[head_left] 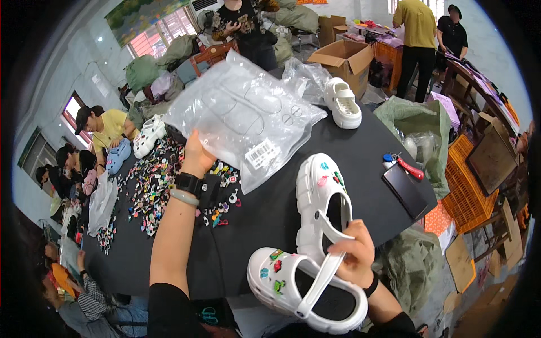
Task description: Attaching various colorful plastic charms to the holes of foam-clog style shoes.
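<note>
A clear plastic bag (243,115) is held up over the far-left part of the black table (360,163), pinched at its near edge by the left hand (197,153), fingers closed on the film. It looks thin, limp and slippery, likely to sag and slide unless gripped at an edge or corner; a white label sits near its lower right corner. Nearer and to the right, the right hand (352,253) is closed around the heel strap of a white clog (304,287) that carries small coloured charms on its toe. The clog looks like light, springy foam, stiff enough to keep its shape, and the strap or the heel rim seems the easiest place to hold it. A second decorated white clog (320,194) lies just beyond it, touching or nearly so. Left of the bag, loose colourful charms (152,186) are scattered across the table. At the far right sit a dark phone (406,190) and a red-handled tool (410,168); another plain white clog (344,102) rests at the far edge.
</note>
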Tool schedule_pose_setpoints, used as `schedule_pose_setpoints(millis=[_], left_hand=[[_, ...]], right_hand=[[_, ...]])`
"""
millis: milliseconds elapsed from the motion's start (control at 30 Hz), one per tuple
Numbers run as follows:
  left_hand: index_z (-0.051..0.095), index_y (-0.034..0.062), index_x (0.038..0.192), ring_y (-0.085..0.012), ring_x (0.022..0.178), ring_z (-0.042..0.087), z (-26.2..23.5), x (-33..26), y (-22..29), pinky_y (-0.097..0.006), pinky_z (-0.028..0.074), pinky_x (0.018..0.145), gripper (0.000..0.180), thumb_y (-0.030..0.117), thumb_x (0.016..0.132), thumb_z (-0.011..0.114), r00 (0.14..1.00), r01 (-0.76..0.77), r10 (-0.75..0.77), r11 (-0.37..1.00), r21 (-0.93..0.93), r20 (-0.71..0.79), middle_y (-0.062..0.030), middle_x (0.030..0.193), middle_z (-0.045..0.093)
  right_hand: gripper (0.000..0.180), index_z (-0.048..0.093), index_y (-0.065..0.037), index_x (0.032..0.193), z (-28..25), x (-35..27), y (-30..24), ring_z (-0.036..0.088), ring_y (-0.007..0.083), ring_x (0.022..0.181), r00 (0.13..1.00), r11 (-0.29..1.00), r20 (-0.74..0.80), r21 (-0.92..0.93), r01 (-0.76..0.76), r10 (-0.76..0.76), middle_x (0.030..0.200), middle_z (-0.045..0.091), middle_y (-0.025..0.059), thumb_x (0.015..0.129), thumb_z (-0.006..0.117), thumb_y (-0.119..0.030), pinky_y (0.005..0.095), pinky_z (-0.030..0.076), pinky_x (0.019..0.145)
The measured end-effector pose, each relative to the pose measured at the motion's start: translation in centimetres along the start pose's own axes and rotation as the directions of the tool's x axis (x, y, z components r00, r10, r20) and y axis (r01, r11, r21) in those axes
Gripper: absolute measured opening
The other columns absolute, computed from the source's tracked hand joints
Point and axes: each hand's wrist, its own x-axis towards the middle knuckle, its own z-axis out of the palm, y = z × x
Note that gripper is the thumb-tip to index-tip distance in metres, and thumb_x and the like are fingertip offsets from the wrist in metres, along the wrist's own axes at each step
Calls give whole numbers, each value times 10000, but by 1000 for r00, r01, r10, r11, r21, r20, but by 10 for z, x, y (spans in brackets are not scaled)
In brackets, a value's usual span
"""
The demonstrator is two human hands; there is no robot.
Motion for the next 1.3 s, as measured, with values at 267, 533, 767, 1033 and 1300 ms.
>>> schedule_pose_setpoints(millis=[267, 533, 767, 1033, 1300], left_hand=[[527, 38, 1157, -225, 734, 576, -45, -25, -18, -347, 464, 632, 498, 488, 986, 399, 946, 314, -320, 885, 343, -40, -126, 965, 614], [444, -48, 1155, -309, 772, 656, -74, -36, -39, -402, 573, 645, 297, 10, 896, 577, 970, 233, -204, 933, 272, -134, -207, 987, 577], [394, -59, 1322, -357, 1268, 464, -19, -23, -43, -493, 332, 1120, 433, 32, 934, 563, 956, -48, 46, 999, -2, 290, -186, 1327, 466], [360, -57, 1329, -329, 1306, 398, -50, -30, -40, -417, 327, 1098, 595, 303, 934, 622, 975, 220, -205, 949, 226, -87, -215, 1354, 414], [388, -21, 1353, -274, 1267, 457, -55, -219, -3, -376, 370, 1051, 519, 177, 925, 605, 996, -92, 84, 827, 554, 39, -154, 1320, 481]], right_hand=[[103, 607, -63, 812, -14, 22, -10, 547, 291, 624, 905, 987, 395, -32, -159, 159, 766, 604, 88, 733, 574, -122, 372, 414, 612], [176, 567, -12, 1070, 1, 52, -15, 633, 148, 891, 580, 510, 614, 313, -801, 535, 976, 667, 90, 960, 446, -80, 281, 486, 791], [206, 471, -83, 1143, 22, 24, -10, 609, 125, 837, 739, 427, 8, 812, -398, 674, 985, 632, 98, 998, 508, -224, 250, 512, 729], [158, 437, -78, 1112, 53, -16, -13, 526, 109, 777, 812, 634, -156, 712, -302, 562, 1096, 618, 165, 995, 497, -166, 239, 454, 714], [82, 446, -90, 1051, 78, -30, -9, 514, 118, 739, 933, 839, -1, 438, -323, 360, 1096, 604, 182, 979, 482, -101, 245, 447, 652]])
